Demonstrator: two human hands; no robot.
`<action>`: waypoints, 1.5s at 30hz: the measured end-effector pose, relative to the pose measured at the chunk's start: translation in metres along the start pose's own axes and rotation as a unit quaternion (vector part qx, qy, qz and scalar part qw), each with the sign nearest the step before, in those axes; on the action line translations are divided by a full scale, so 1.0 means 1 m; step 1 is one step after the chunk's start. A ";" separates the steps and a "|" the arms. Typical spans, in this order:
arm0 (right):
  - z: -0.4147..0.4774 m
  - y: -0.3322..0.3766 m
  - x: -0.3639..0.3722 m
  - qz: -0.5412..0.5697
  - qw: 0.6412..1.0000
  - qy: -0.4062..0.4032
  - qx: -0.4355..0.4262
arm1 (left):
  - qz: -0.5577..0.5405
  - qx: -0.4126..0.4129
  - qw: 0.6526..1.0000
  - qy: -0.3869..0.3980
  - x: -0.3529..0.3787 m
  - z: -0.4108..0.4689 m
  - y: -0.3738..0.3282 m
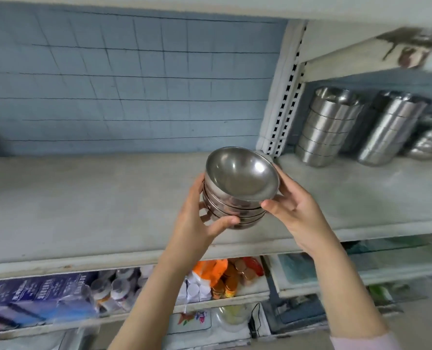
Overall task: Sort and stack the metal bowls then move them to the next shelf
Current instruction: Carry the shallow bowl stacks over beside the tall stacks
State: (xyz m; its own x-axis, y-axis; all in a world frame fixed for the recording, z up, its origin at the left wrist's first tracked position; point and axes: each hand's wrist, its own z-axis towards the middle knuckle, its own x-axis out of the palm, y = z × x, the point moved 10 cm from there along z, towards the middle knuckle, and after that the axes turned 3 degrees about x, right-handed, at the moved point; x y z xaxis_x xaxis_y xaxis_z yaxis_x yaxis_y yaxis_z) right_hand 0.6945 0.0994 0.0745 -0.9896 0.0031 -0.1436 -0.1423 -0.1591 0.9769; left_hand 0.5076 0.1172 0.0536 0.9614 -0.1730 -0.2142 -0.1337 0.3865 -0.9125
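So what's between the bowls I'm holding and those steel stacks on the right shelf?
In the head view, the slotted white upright post stands between the held stack of bowls and the nearest steel stack; past the post, bare shelf.

Loads of open room on the grey shelf board (83,203) from about 9 o'clock round to 11, nothing sitting on it back to the blue tiled wall (134,84). At 1 o'clock the slotted white upright (283,107) splits the two bays. Past it, around 2 o'clock, two stacks of steel bowls (326,127) crowd the back, with bare board in front of them. Overhead shelf (361,56) caps that bay.
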 end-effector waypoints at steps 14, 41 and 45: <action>-0.183 -0.004 -0.346 -0.049 0.977 -0.208 0.023 | -0.084 0.026 0.976 0.199 0.379 0.001 -0.089; -0.094 -0.146 -0.872 -0.029 0.975 -0.210 0.066 | -0.096 -0.047 0.971 0.214 0.899 0.210 -0.075; -0.063 -0.168 -0.942 -0.012 0.984 -0.159 0.076 | -0.060 -0.068 0.983 0.158 0.952 0.237 -0.070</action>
State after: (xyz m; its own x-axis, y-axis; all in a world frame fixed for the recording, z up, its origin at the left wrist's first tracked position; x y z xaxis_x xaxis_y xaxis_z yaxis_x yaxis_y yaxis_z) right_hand 1.6522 0.0607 0.0354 -0.9386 0.3182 -0.1334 -0.1427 -0.0061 0.9897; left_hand 1.4895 0.1403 -0.0038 0.8528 -0.4905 -0.1794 -0.0755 0.2242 -0.9716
